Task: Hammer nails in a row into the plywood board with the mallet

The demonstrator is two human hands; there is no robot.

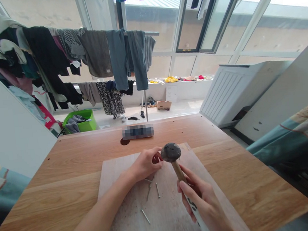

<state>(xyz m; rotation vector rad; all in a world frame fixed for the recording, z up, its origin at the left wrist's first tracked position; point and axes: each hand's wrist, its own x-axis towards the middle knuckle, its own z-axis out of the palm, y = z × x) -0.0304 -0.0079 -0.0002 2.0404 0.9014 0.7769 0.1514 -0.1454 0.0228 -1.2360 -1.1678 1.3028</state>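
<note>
A mallet point(179, 172) with a dark rounded head and a pale handle is gripped in my right hand point(200, 200), its head raised over the board. Just left of that head, my left hand point(147, 163) rests at the far part of the board with thumb and fingertips pinched together. Whatever they hold, if anything, is too small or hidden to make out. Several loose nails lie on the whitish wooden board point(126, 221) below my left hand, among them one nail point(145, 216) closer to me and another nail point(158, 190) nearer the hand.
Under the board is a wood-grain table point(67, 183) with a round hole point(125, 141) and a blurred box point(137, 131) near its far edge. Beyond stand a laundry rack with clothes point(98, 55), a green basket point(84, 121) and a white ribbed unit point(228, 89).
</note>
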